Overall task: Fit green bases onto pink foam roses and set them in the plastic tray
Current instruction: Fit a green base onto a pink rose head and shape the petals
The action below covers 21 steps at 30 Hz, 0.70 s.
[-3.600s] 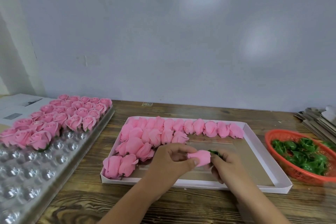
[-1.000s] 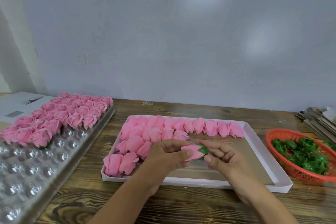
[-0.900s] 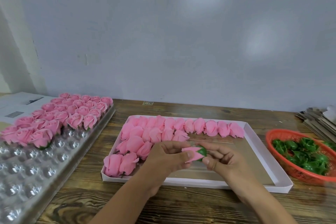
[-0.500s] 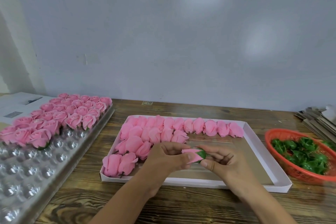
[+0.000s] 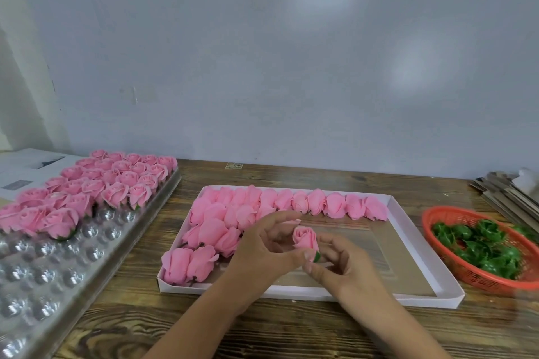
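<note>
Rose now turned upright, green base seated beneath; our left hand and right hand both pinch it above the white box. Next: plastic tray, bench's left edge.

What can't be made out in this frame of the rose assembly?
- Head view: the green base shows only as a sliver under the held rose; the left hand and right hand cover its seating.
- The plastic tray is cut by the left and bottom edges.
- The green pieces in the red basket blur together, uncountable.
- The stack at far right is cut off.
</note>
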### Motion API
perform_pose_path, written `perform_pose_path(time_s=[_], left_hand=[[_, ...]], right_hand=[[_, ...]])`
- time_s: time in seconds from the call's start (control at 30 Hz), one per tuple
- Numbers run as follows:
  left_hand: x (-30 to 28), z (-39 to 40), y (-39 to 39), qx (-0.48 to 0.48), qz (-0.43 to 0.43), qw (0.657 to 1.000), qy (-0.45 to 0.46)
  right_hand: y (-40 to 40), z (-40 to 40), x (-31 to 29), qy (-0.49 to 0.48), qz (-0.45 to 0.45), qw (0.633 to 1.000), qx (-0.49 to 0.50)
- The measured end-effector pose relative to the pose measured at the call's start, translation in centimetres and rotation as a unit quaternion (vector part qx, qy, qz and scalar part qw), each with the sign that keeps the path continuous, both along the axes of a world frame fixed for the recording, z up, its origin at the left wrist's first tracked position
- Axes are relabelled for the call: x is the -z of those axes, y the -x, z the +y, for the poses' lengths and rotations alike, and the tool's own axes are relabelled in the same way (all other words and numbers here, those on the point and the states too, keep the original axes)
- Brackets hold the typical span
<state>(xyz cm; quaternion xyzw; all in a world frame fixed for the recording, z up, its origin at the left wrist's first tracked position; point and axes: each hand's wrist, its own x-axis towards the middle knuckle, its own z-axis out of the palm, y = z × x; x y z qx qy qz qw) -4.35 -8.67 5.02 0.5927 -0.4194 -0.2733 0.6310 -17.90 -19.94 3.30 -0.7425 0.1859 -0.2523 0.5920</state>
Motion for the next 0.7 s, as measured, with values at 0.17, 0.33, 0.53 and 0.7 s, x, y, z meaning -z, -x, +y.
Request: perform_pose_path(time_s=[0.17,0.33,0.53,0.7], left_hand=[[0.22,0.14,-0.05,-0.001,-0.082,0.997,-0.012],[-0.11,0.23,0.25,0.034,-0.057,0.998,0.013],[-0.26,0.25,0.29,0.057,-0.033,0.998,0.021],[0.16,0.15,0.16,0.086,-0.020,0.996,0.010]], right_hand=[[0.07,0.10,-0.25,0.013,0.018,1.000,-0.003],[0.20,0.08,-0.34,0.036,0.031,0.999,0.003],[0.06,0.32,0.06,0.087,0.054,0.995,0.014],[0.01,0.31,0.04,0.067,0.026,0.997,0.013]])
